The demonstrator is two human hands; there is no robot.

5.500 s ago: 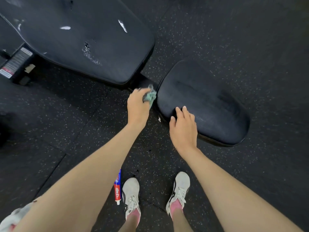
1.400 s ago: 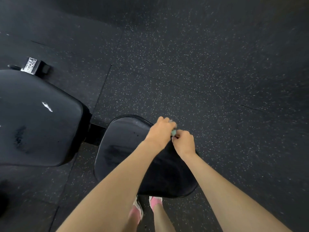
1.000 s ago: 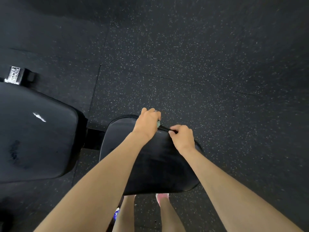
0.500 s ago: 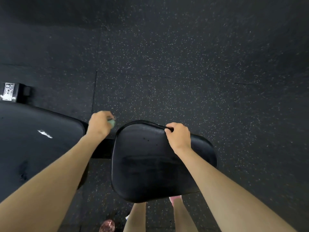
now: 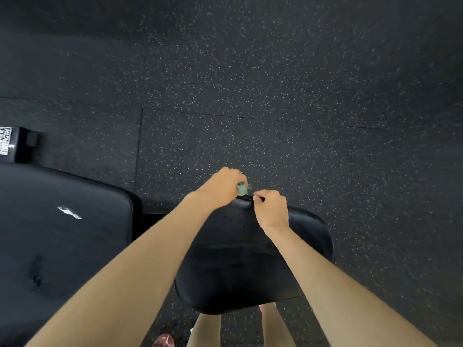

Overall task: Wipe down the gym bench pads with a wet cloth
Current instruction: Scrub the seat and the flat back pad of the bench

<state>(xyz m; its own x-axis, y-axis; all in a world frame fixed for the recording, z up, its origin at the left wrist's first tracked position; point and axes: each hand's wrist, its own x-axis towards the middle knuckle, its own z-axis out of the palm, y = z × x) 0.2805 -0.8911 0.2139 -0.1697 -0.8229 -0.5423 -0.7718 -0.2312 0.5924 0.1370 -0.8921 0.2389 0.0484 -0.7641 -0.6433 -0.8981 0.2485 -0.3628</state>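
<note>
The small black seat pad (image 5: 240, 266) lies below me, its far edge under both hands. My left hand (image 5: 223, 185) grips a bunched green cloth (image 5: 242, 189) against that far edge. Right beside it, my right hand (image 5: 271, 209) curls its fingers over the same edge of the pad. The large black back pad (image 5: 62, 234) sits to the left, with a white scuff (image 5: 69, 212) and a dark tear on its surface.
Black speckled rubber floor tiles (image 5: 275, 108) spread all around. A bench frame end with a white label (image 5: 7, 144) shows at the far left. My legs and a pink shoe (image 5: 164, 341) appear at the bottom, under the seat pad.
My left hand has swept the cloth rightward along the seat pad's far edge, from the gap between the pads to beside my right hand. My right hand has kept its hold.
</note>
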